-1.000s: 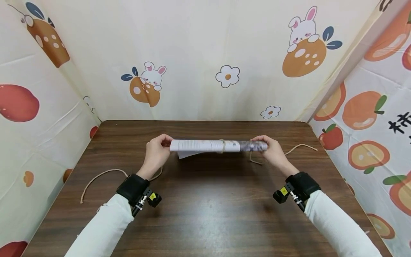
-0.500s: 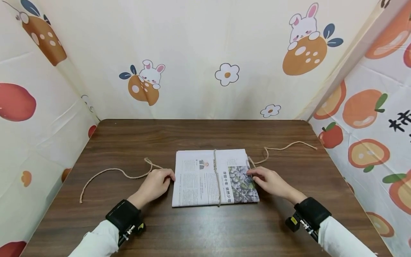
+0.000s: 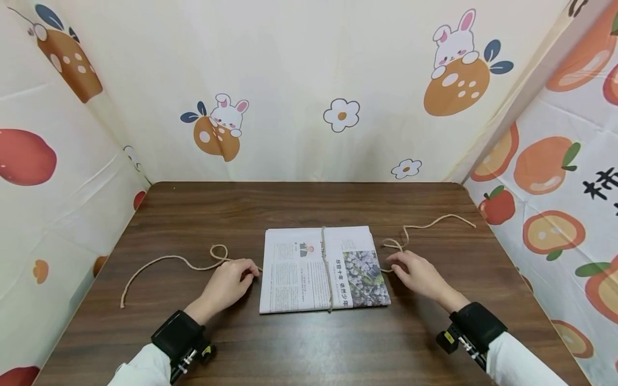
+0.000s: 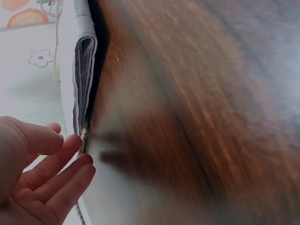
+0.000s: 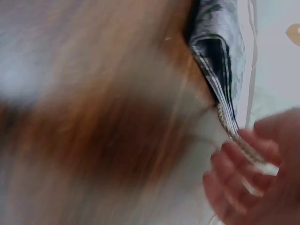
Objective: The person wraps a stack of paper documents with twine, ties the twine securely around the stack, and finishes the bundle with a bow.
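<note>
A folded stack of newspaper [image 3: 299,279] lies flat on the wooden table, a thin twine [image 3: 326,262] running across its top from back to front. At its left edge is my left hand [image 3: 229,287], fingers loosely bent and thumb apart from them; in the left wrist view the fingertips [image 4: 86,161] are right at the twine under the folded edge [image 4: 84,79]. Beside the right edge, my right hand [image 3: 419,279] has its fingers relaxed. The right wrist view is blurred, with a length of twine [image 5: 227,122] coming from under the newspaper and passing by those fingers.
One loose twine end [image 3: 159,260] curves over the left of the table [image 3: 309,354], with a small loop near the left hand. Another twine end [image 3: 434,221] trails to the back right. Printed cloth [image 3: 289,80] walls in the back and sides.
The newspaper, held up edge-on between both hands a second ago, now lies flat on the table. Both hands have let go of its edges; the right has shifted slightly outward to the twine.
</note>
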Demonstrator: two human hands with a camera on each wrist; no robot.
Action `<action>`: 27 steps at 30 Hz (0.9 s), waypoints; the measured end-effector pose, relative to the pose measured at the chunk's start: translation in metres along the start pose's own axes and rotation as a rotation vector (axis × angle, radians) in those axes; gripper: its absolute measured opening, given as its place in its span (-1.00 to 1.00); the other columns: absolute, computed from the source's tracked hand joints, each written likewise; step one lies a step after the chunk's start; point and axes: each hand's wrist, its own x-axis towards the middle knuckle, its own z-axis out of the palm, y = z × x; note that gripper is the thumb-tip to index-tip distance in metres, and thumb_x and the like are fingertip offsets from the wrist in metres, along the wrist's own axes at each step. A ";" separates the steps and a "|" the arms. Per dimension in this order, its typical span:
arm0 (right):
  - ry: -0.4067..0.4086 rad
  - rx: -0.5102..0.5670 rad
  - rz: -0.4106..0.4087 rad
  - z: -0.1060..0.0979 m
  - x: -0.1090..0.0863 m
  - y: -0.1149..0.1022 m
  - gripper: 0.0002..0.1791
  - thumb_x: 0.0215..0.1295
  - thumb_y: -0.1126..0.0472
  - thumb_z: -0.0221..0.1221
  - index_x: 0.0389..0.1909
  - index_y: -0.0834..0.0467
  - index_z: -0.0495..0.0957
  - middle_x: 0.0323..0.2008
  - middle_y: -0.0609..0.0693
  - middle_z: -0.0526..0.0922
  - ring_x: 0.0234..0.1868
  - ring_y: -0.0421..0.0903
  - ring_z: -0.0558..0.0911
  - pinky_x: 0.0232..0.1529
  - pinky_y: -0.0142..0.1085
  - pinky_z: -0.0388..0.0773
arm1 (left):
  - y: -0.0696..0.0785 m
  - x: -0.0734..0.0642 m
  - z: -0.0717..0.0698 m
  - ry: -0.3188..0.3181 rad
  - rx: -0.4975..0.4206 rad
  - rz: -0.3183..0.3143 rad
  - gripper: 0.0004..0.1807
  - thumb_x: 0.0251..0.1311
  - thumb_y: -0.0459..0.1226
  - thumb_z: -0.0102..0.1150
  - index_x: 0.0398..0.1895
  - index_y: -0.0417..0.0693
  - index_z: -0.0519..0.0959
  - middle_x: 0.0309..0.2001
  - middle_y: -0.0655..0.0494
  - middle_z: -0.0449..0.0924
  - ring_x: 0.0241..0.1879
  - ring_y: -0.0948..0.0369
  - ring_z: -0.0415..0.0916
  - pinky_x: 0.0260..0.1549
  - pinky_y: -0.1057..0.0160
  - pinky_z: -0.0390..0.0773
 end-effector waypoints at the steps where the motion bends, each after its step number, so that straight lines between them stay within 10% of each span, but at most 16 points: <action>1: 0.023 -0.044 0.004 0.000 -0.003 0.001 -0.79 0.20 0.29 0.15 -0.13 0.16 0.57 -0.30 0.01 0.56 -0.46 -0.20 0.46 -0.46 -0.30 0.35 | 0.000 -0.002 -0.001 0.003 0.002 -0.014 -0.82 0.00 -0.45 0.18 -0.50 0.06 0.57 -0.40 0.17 0.63 -0.45 0.31 0.48 -0.44 0.27 0.43; 9: 0.045 -0.237 0.060 -0.006 -0.032 0.005 -0.79 0.10 0.25 0.23 -0.22 0.19 0.60 -0.44 0.02 0.53 -0.47 -0.05 0.54 -0.47 -0.16 0.44 | -0.008 -0.013 -0.020 0.062 0.050 -0.171 -0.94 0.03 -0.34 0.21 -0.48 0.02 0.57 -0.55 0.21 0.54 -0.57 0.26 0.42 -0.56 0.24 0.37; 19: -0.035 -0.267 0.204 -0.016 -0.055 0.007 -0.83 0.14 0.19 0.19 -0.30 0.18 0.64 -0.42 0.05 0.63 -0.43 0.02 0.61 -0.45 -0.06 0.49 | -0.033 -0.013 -0.042 -0.027 -0.077 -0.495 -0.70 0.22 -0.12 0.05 -0.36 -0.18 0.61 -0.60 0.12 0.55 -0.68 0.25 0.38 -0.65 0.28 0.30; 27: 0.000 -0.246 0.195 -0.020 -0.053 0.005 -0.80 0.14 0.20 0.19 -0.25 0.20 0.62 -0.38 0.07 0.67 -0.43 0.02 0.63 -0.48 -0.07 0.49 | -0.047 -0.005 -0.046 -0.017 0.060 -0.482 -0.82 0.05 -0.19 0.23 -0.35 -0.10 0.60 -0.46 0.06 0.57 -0.54 0.17 0.46 -0.65 0.22 0.33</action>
